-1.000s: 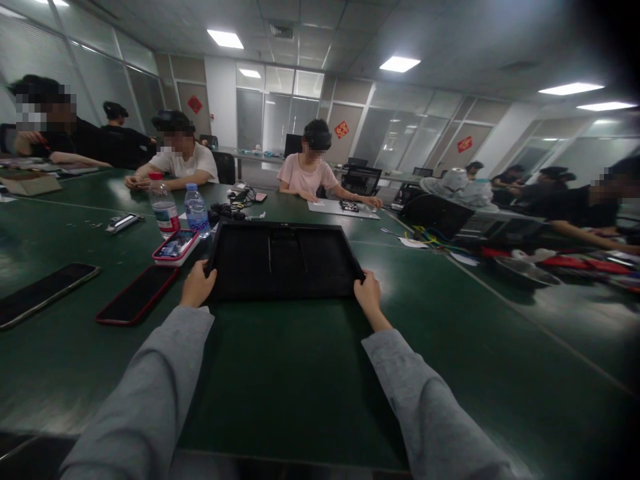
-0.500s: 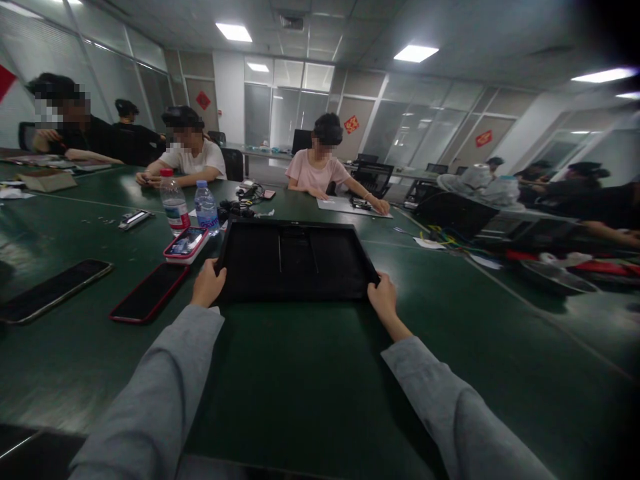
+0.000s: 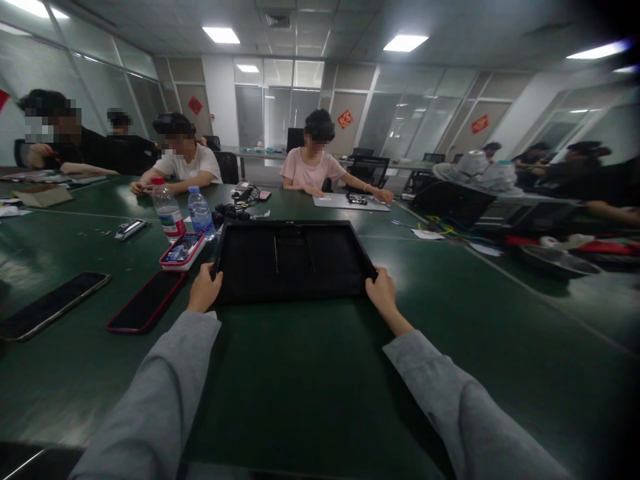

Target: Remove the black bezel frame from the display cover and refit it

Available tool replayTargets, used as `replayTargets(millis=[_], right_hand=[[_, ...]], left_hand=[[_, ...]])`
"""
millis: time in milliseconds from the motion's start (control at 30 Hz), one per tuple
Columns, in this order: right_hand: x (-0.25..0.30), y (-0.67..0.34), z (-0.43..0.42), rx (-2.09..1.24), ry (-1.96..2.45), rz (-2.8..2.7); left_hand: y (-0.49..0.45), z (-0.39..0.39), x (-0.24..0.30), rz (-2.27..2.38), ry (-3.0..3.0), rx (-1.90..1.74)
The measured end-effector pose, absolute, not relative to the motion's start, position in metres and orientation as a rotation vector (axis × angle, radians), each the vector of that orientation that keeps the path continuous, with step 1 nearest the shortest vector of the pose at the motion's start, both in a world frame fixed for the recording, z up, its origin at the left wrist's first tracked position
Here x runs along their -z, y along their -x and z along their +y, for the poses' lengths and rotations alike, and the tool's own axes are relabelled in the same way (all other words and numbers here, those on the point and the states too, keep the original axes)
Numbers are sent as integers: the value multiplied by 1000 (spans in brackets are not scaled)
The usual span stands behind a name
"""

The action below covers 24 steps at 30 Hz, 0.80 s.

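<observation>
A shallow black rectangular tray or panel frame (image 3: pixel 250 263) with raised edges is in front of me, at or just above the green tabletop (image 3: pixel 295 380). Inside it run two thin pale lines and a darker block near the far edge. My left hand (image 3: pixel 204 288) is closed round its left edge, thumb on the rim. At the near right corner my right hand (image 3: pixel 381 291) grips in the same way. The fingers under the frame are hidden.
Left of the frame are a red-edged phone (image 3: pixel 147 303), a lit phone (image 3: pixel 183 250), a dark phone (image 3: pixel 55 303) and two bottles (image 3: pixel 201 215). A black cable bundle (image 3: pixel 233 210) lies behind. Across the table a person in pink (image 3: pixel 310 167) reaches over a grey board (image 3: pixel 333 201).
The view has shifted slightly, so the room appears a little to the left. My hands keep their hold on the black frame, which has barely moved.
</observation>
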State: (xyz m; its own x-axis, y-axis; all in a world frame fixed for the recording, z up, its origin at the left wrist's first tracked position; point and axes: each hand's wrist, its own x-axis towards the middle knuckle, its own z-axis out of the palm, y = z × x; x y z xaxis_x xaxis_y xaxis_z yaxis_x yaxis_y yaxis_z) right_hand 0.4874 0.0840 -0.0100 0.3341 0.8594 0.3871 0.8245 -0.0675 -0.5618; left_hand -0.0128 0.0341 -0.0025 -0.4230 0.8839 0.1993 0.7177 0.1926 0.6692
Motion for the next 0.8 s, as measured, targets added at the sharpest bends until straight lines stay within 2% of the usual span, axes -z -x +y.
replayTargets(millis=[800], right_hand=[[12, -491, 85, -157, 1837, -1434]], left_hand=[[12, 30, -1, 2217, -1570, -1044]])
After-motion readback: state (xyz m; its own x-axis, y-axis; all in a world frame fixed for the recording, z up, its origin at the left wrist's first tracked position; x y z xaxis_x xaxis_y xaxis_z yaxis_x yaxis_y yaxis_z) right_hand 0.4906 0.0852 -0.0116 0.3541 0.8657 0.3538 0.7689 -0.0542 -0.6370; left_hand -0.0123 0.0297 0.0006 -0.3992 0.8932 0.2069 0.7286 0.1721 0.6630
